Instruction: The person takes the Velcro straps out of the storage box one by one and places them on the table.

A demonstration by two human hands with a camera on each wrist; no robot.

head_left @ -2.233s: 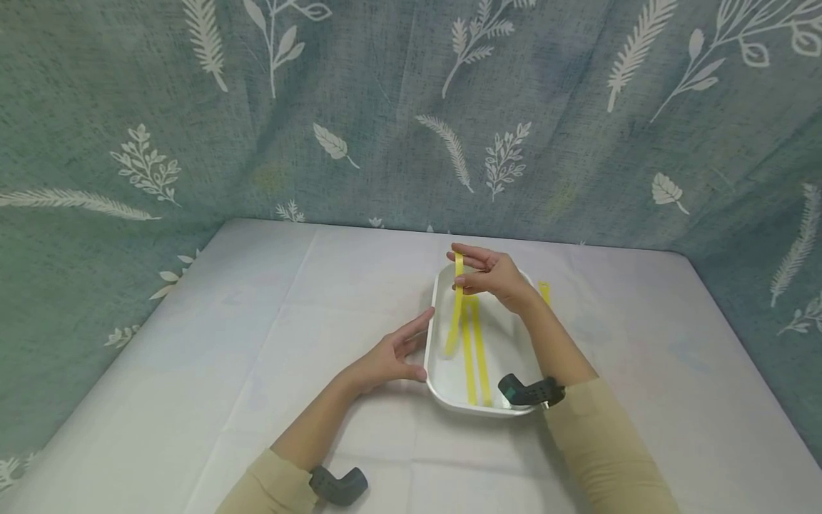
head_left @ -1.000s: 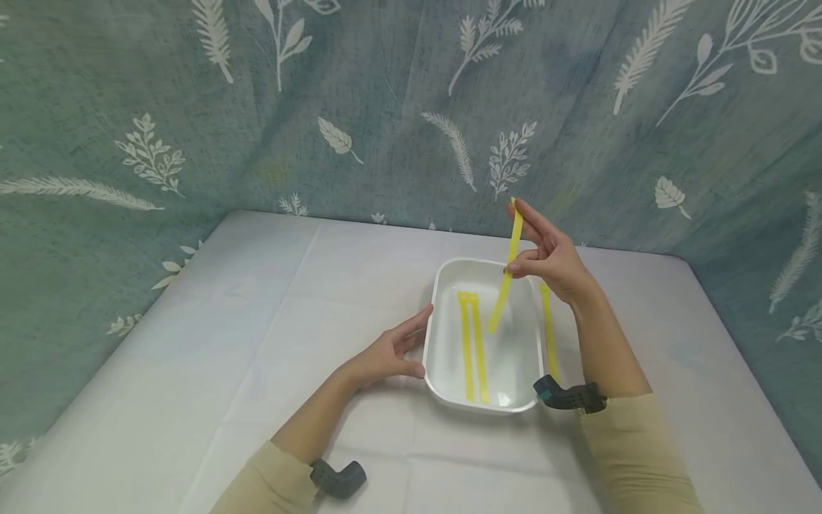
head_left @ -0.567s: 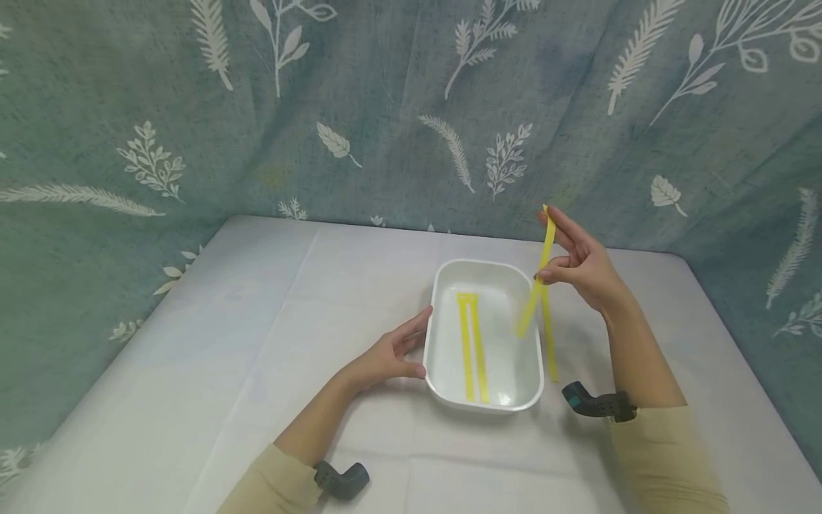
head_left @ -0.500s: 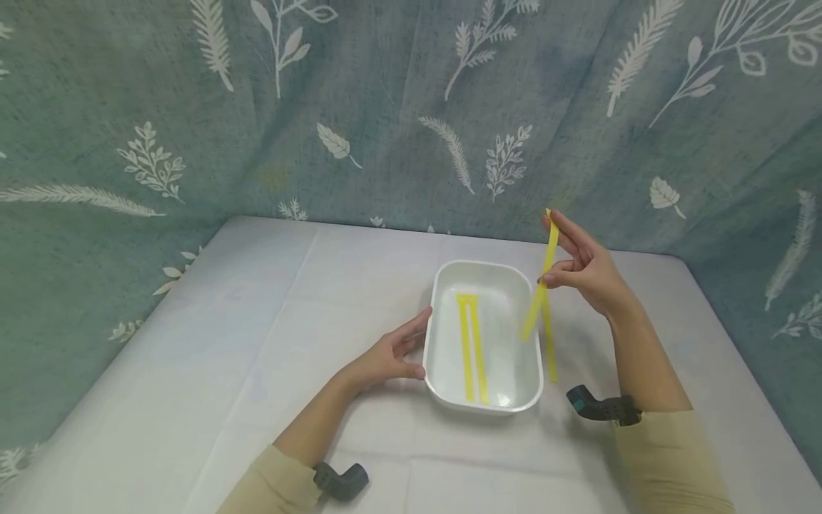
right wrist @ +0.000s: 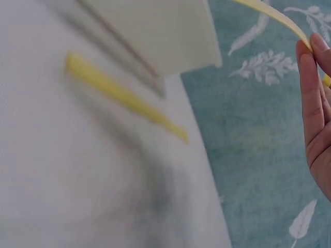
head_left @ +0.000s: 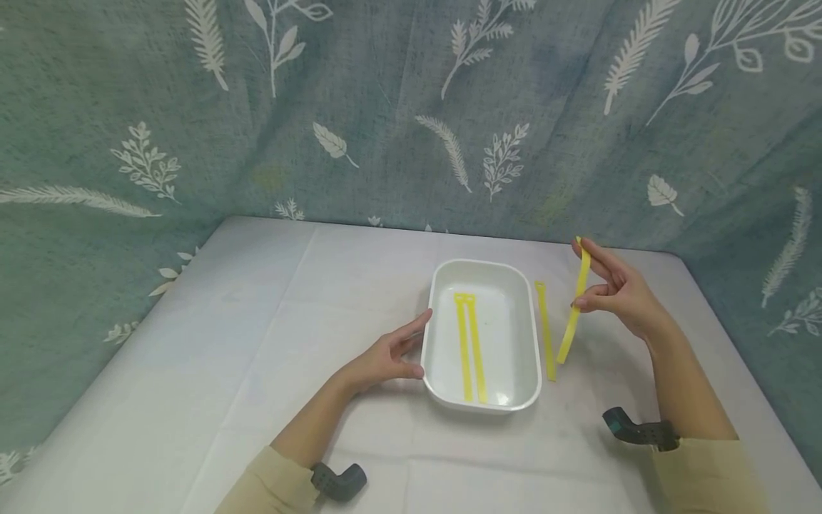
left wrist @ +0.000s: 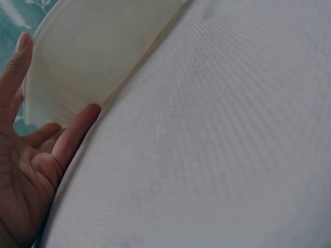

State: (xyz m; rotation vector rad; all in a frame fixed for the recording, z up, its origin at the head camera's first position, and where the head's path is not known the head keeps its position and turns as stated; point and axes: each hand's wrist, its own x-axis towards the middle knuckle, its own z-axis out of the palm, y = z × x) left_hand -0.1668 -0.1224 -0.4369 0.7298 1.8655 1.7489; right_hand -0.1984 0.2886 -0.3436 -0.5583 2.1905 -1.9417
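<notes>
Head view: both sleeves (head_left: 706,477) run off the near edge. I list one held yellow strip (head_left: 569,335): slim, flat, slightly bowed, raised at the scene's right, pinched between thumb and fingers of the right hand (head_left: 621,294). One loose strip (head_left: 546,335), slotted at its far end, lies just right of the white tray (head_left: 510,335); two strips (head_left: 464,350) lie inside, side by side. Left hand (head_left: 388,357): fingers extended, touching the tray's left side.

Left wrist view: tray cropped, its inside hidden from me.

Right wrist view: held strip and hand cut off; loose strip blurred.
</notes>
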